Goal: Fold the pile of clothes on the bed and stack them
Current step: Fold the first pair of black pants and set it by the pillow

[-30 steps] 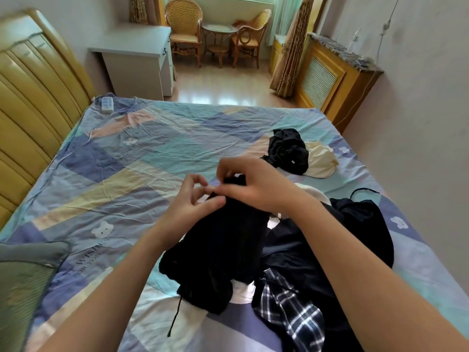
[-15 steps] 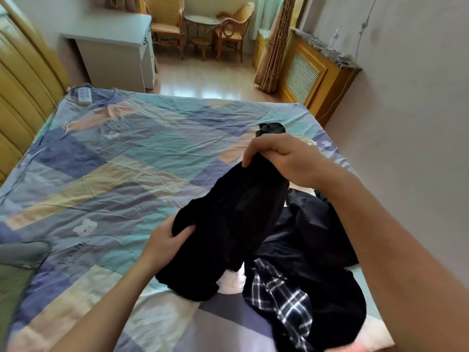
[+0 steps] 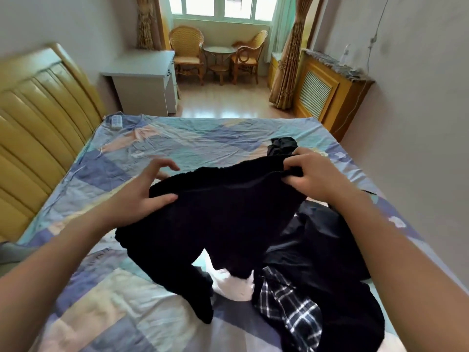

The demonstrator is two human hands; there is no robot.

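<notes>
Left hand (image 3: pixel 149 196) pinches the near-left edge of the black garment (image 3: pixel 223 219), thumb on top, other fingers spread loose; right hand (image 3: pixel 307 174) is clamped on its upper right edge; garment hangs stretched between both, legs drooping onto the bed (image 3: pixel 177 148); judgement: pull the edge taut and level, shake flat, then lay it on bare sheet left of the pile (image 3: pixel 317 262) before folding; count: two hands, one garment held, one pile with a plaid piece (image 3: pixel 291 308) and something white (image 3: pixel 236 285); total pieces cannot be told.
</notes>
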